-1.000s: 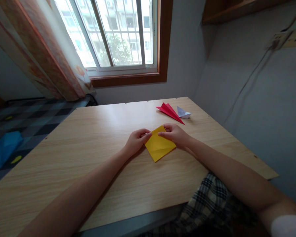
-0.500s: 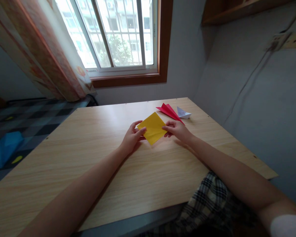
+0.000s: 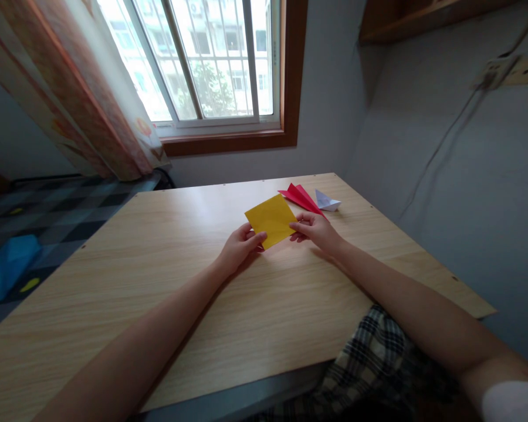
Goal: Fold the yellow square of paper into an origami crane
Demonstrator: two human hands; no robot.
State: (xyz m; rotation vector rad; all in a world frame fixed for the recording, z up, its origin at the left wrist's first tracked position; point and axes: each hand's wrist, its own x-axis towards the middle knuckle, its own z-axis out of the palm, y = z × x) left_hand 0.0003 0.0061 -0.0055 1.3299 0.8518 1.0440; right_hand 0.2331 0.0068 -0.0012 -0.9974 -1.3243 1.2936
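Holds the flat yellow paper square [image 3: 271, 220] apparently just above the pale wood-grain bench [image 3: 268, 310], pinched by the left hand [image 3: 241, 243] at its seven o'clock and the right hand [image 3: 314, 230] at three, presumably to keep it steady.

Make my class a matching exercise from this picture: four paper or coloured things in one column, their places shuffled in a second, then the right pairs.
Things:
1. yellow paper
2. red folded paper
3. white folded paper
4. blue item

Places, as seen in the picture:
A. on the table, just right of another folded piece
B. on the checked cloth at the far left
C. held between the left hand and the right hand
D. on the table, just left of another folded piece

Pairs: 1-C, 2-D, 3-A, 4-B
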